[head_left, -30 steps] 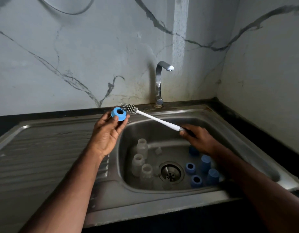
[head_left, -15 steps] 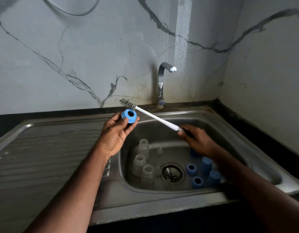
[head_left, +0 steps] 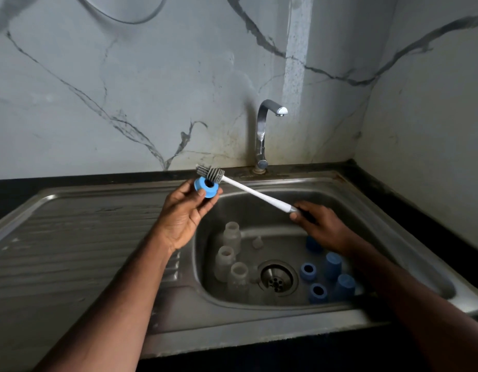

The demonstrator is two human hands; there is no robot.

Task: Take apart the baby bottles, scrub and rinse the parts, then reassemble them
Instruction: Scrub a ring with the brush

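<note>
Steel sink (head_left: 393, 218), one basin with a ribbed drainboard (head_left: 71, 251) to its left; chrome tap (head_left: 262, 130) behind.
Left hand (head_left: 182, 218): raised over the basin's left rim, fingertips pinching a blue collar ring (head_left: 205, 187), its opening facing the camera.
Right hand (head_left: 322, 224): over the basin, fingers curled round the handle end of a white bottle brush (head_left: 254, 193) (bristle head just behind the ring's upper edge, seemingly touching it).
Three clear bottles (head_left: 227, 261): upright, left of the drain (head_left: 276, 277).
Blue caps and rings (head_left: 331, 264): clustered right of the drain.
Small clear teat (head_left: 257, 242): basin floor, near the bottles.
</note>
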